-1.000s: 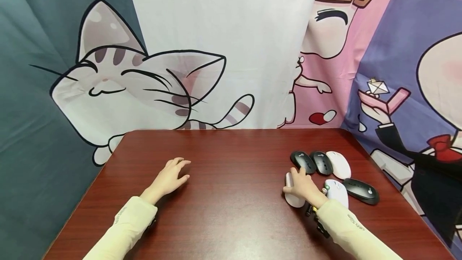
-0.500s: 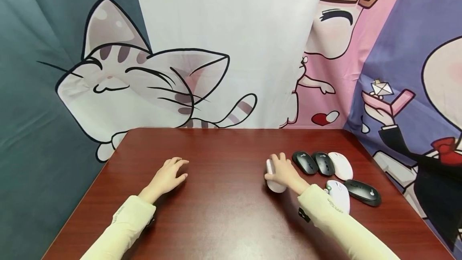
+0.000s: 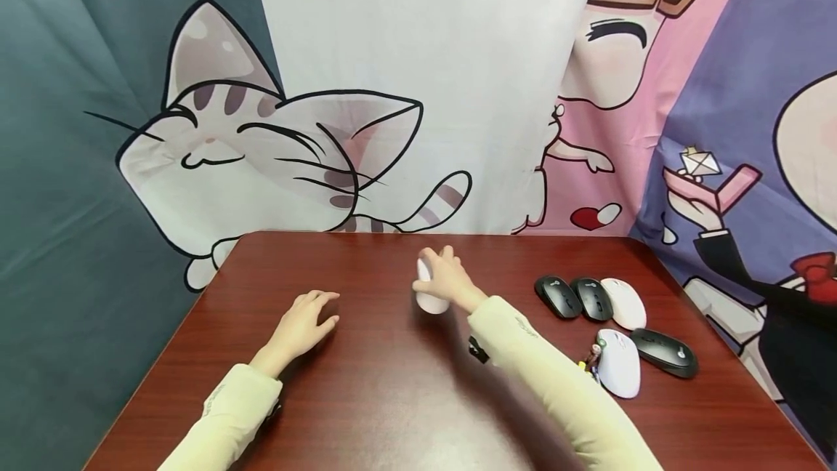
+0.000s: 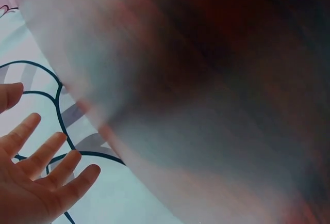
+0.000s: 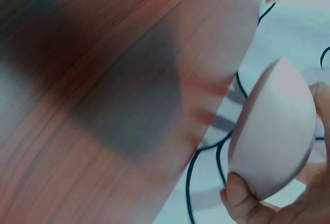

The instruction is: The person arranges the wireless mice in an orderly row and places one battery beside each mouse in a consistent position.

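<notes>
A white computer mouse (image 3: 431,303) is held by my right hand (image 3: 449,279) over the far middle of the table. In the right wrist view, thumb and fingers pinch the sides of that mouse (image 5: 273,131), and its shadow falls on the wood apart from it. My left hand (image 3: 297,329) hovers over the left part of the table, holding nothing. Its fingers (image 4: 51,154) are spread and loosely bent in the left wrist view.
At the right of the brown table (image 3: 366,398) lie two black mice (image 3: 559,296) and a white mouse (image 3: 624,304) in a row. Nearer are another white mouse (image 3: 619,363), a black mouse (image 3: 664,352) and small colourful figures (image 3: 591,360). A cartoon curtain (image 3: 418,35) hangs behind.
My right hand has carried the white mouse left and away from me, from beside the other mice to the far middle. My left hand has stayed nearly still. The view has shifted slightly.
</notes>
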A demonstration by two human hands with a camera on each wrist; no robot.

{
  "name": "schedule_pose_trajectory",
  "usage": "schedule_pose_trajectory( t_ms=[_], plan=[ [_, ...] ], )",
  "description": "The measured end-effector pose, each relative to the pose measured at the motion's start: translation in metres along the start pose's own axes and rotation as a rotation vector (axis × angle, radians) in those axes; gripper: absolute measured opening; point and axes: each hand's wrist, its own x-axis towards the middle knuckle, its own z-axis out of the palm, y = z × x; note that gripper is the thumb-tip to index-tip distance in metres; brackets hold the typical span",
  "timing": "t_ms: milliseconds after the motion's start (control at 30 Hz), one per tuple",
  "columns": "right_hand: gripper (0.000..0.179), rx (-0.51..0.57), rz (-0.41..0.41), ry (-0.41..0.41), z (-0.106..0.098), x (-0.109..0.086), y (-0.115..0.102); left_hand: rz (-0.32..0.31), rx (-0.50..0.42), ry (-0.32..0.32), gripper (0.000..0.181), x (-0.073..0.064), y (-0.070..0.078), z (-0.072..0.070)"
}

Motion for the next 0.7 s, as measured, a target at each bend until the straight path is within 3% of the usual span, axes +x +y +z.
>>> schedule_pose_trajectory(
  t_ms=[200, 400, 700],
  plan=[
    [0.056, 0.018, -0.024, 0.069, 0.029, 0.027, -0.03, -0.027, 0.001, 0.019, 0.039, -0.001, 0.002, 0.001],
    [0.057, 0.001, 0.01, 0.072, 0.052, 0.052, -0.052, -0.041, -0.002, 0.036, 0.037, -0.001, 0.005, -0.001],
    [0.051, -0.121, 0.1, 0.007, 0.079, 0.06, -0.062, -0.075, -0.02, 0.025, 0.037, -0.001, 0.006, 0.002]
  ],
)
